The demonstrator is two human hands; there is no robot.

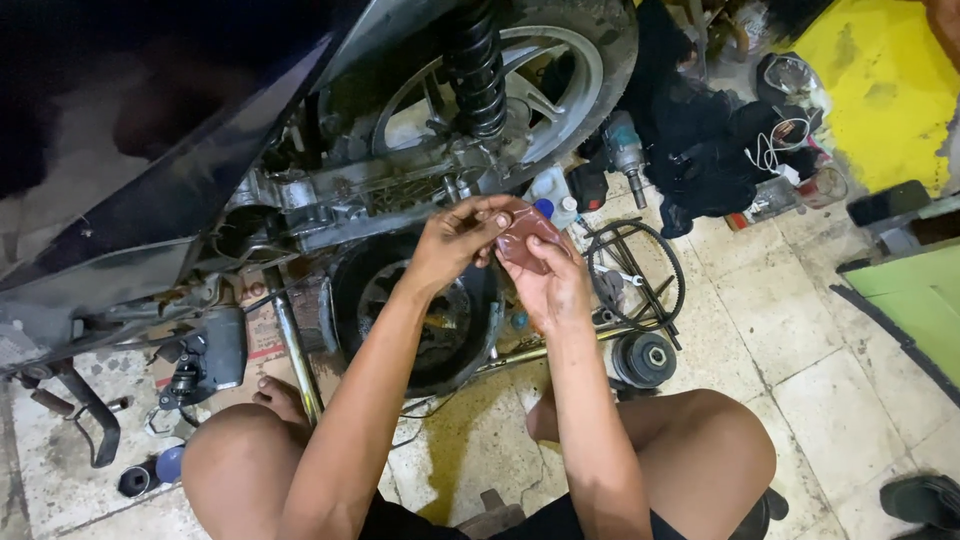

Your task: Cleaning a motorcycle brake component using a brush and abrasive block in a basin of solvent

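My left hand (455, 240) and my right hand (550, 285) meet in front of me over a small dark reddish pouch (525, 235), which both hands grip. Its exact kind is unclear. The hands hover above a round black drive case (470, 340) lying on the floor, beside a scooter's rear wheel (560, 70) and its black shock spring (477, 65). My bare knees frame the bottom of the view.
A drive belt (600, 240) and a clutch pulley (645, 358) lie to the right on the tiled floor. An impact wrench (628, 152), a white bottle (552, 185) and dark rags (705, 150) sit behind. A metal rod (293, 350) and sockets (135, 480) lie left. Oil stains the floor.
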